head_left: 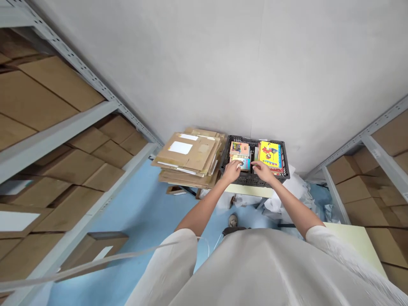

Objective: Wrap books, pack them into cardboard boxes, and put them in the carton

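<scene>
A black plastic crate [278, 180] holds two groups of thin, colourful books. My left hand [232, 171] is at its near left part, fingers curled at the edge of a small blue-covered book [245, 163]. Just behind that book lies a pink-covered book [244, 148]. My right hand [263, 171] reaches over the crate's near middle, its thumb and fingertips drawn together close to the blue book's right side. Whatever is between them is too small to make out. A yellow-covered book [270, 154] tops the right-hand pile, beyond my right hand.
Flattened cardboard mailers [194, 155] are stacked left of the crate, on the same pale table [245, 189]. Metal racks [110, 106] loaded with cardboard boxes flank both sides. White plastic bags [291, 195] bulge at the right. A carton [95, 250] sits on the blue floor.
</scene>
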A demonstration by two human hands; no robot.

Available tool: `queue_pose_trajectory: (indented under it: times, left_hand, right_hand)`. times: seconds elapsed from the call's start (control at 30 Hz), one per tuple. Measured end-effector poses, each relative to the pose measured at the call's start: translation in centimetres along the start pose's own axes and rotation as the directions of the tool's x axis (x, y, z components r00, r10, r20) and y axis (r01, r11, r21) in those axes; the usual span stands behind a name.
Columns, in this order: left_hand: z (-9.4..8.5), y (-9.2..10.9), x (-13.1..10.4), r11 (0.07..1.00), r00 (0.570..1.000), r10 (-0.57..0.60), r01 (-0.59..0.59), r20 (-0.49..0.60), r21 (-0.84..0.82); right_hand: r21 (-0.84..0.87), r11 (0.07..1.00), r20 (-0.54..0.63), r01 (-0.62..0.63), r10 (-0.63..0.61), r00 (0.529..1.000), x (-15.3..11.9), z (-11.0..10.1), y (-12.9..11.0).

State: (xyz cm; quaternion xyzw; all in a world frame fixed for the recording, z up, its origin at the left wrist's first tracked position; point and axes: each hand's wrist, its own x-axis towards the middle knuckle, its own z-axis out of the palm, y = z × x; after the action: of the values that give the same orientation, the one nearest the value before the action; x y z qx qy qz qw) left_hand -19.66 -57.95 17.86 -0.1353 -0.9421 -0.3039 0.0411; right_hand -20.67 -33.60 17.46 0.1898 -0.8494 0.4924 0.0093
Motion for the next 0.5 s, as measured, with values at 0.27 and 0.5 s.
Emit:
queue_pose_trajectory:
  times: [0.27, 0.5]
  left_hand:
    - [-2.6, -7.0, 6.9, 0.980, 0.988, 0.059, -0.084, 0.142, 0.180]
    - [-1.0, -9.4, 11.9, 0.946, 0.960, 0.144, -0.205, 0.242, 0.251]
  right_hand:
    - [-0.294, 0.956, 0.080, -0.027, 0.052, 0.995, 9.5, 5.6, 1.7]
    - [-0.601, 0.792, 0.137, -0.109, 0.237, 0.962, 14.1, 7.6, 3.5]
